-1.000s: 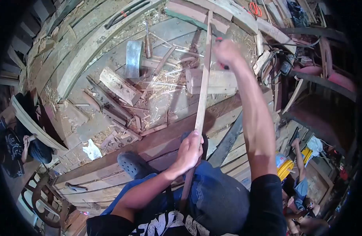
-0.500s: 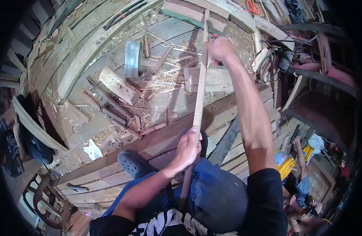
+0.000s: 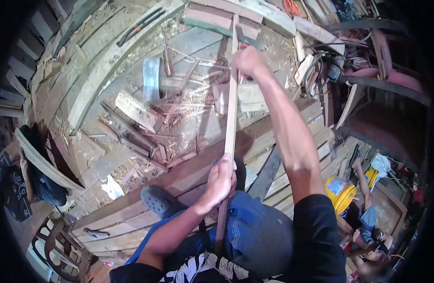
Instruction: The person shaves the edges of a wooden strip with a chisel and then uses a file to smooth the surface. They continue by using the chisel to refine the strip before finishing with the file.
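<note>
A long, narrow wooden strip (image 3: 232,113) runs from my lap up toward stacked timber at the far side. My left hand (image 3: 219,181) is wrapped round its lower part, thumb on top. Further up, my right hand (image 3: 251,62) is closed on a red-handled tool (image 3: 244,46), fist right beside the strip. A dark flat metal part (image 3: 247,39) shows past the fist, close to the strip's upper end. The fingers hide most of the handle, and I cannot tell the tool's kind.
A shiny broad metal blade (image 3: 151,79), a chisel-like tool (image 3: 167,59) and a wood block (image 3: 139,111) lie among shavings. A curved beam (image 3: 101,61) arcs at left. Cables (image 3: 316,70) and a yellow bucket (image 3: 342,193) are at right. Other people appear at both lower sides.
The strip's upper end and my right fist have shifted left in view, the surroundings slightly so. More of the tool's dark metal part now shows. Both hands keep their grip.
</note>
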